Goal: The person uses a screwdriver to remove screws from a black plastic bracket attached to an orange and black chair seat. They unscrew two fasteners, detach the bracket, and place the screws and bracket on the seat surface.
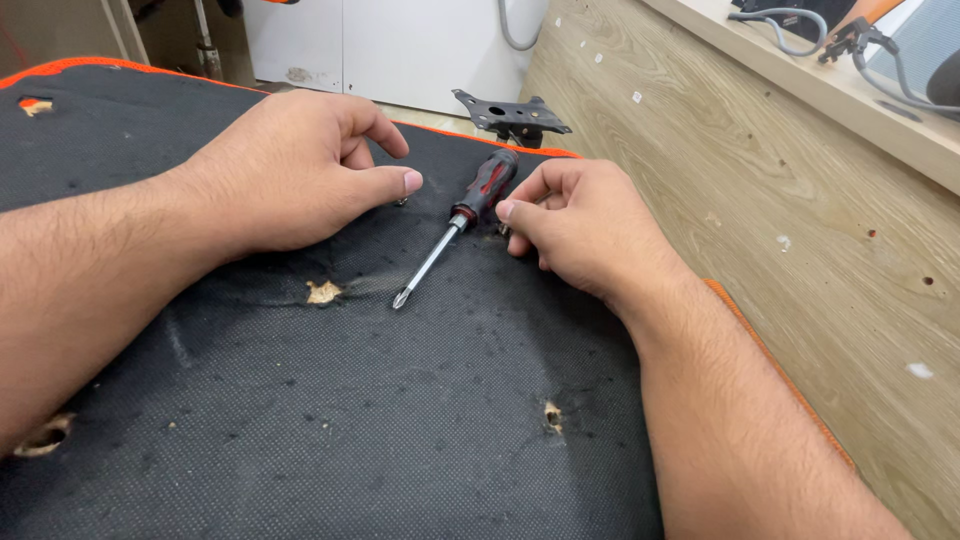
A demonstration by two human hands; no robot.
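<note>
No packages, labels, signs or screens in view

Workshop or furniture-repair space. Evidence: upturned seat base [300, 400] in torn black fabric, centre; red-and-black screwdriver [455, 225] lying on it; black metal chair mounting plate [512, 115], upper centre; scuffed wooden panel [800, 230], right; grey cables [790, 35], upper right.
</note>
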